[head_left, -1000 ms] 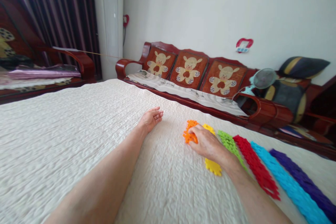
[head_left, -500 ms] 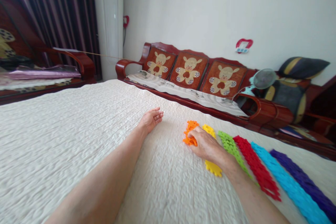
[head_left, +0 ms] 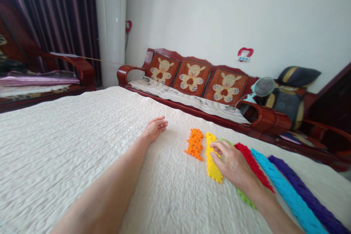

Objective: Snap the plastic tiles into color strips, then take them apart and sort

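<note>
My left hand [head_left: 156, 128] rests on the cream quilted cover [head_left: 170, 197], fingers loosely curled and apart, with nothing in it. Over the row of yellow interlocking plastic pieces [head_left: 215, 172] is my right hand [head_left: 231, 159], its thumb and forefinger bent and parted; whether the fingertips touch the yellow pieces I cannot tell. A short row of orange pieces [head_left: 195, 142] lies just left of the yellow one. Beneath the right hand and wrist, a green row [head_left: 245, 198] is partly hidden. Further right are rows of red [head_left: 256, 164], light blue [head_left: 285, 186] and purple pieces [head_left: 304, 184].
Beyond the cover stands a wooden sofa [head_left: 181, 103] with bear-patterned cushions [head_left: 191, 75]. A small fan [head_left: 263, 87] is at its right arm. At the far left is a wooden armchair [head_left: 86, 73] with folded cloth on it, before a dark curtain [head_left: 65, 18].
My right hand has left the orange pieces and moved right, over the yellow row. The orange row is now uncovered. My left hand stays in place; the view has shifted slightly.
</note>
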`<control>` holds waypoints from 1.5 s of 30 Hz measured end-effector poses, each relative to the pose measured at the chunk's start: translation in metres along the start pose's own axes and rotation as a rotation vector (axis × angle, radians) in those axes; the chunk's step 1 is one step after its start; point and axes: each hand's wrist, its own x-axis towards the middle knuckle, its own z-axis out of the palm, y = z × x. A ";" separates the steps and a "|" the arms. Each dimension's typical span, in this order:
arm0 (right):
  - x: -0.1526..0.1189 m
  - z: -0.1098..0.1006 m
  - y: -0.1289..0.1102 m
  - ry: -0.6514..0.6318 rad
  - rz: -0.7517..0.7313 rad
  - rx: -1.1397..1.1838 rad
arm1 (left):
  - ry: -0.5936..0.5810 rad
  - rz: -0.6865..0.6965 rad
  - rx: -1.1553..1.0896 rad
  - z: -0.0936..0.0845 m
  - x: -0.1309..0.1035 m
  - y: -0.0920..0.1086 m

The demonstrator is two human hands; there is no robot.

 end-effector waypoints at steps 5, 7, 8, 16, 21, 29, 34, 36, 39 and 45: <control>-0.099 0.009 -0.017 -0.064 0.015 0.161 | -0.045 0.091 0.280 0.006 -0.005 -0.010; -0.122 0.019 -0.024 -0.063 -0.003 0.183 | -0.051 0.147 0.439 0.007 -0.004 -0.017; -0.129 0.024 -0.026 -0.047 -0.001 0.183 | -0.051 0.183 0.521 0.007 -0.003 -0.020; -0.131 0.023 -0.032 0.021 0.079 0.215 | -0.143 0.476 1.394 0.011 -0.011 -0.027; -0.132 0.025 -0.032 0.047 0.102 0.206 | -0.313 0.506 1.564 0.021 -0.046 -0.027; -0.130 0.025 -0.032 0.041 0.157 0.109 | -0.485 0.599 1.719 0.001 -0.129 -0.031; -0.134 0.016 -0.041 -0.020 0.186 0.044 | -0.486 0.694 1.679 -0.037 -0.187 -0.020; -0.138 0.013 -0.044 -0.032 0.184 0.047 | -0.430 0.701 1.653 -0.049 -0.203 -0.017; -0.145 0.012 -0.049 -0.037 0.190 0.043 | -0.316 0.722 1.626 -0.059 -0.214 -0.018; -0.157 0.016 -0.055 -0.011 0.236 0.029 | -0.290 0.740 1.621 -0.060 -0.210 -0.025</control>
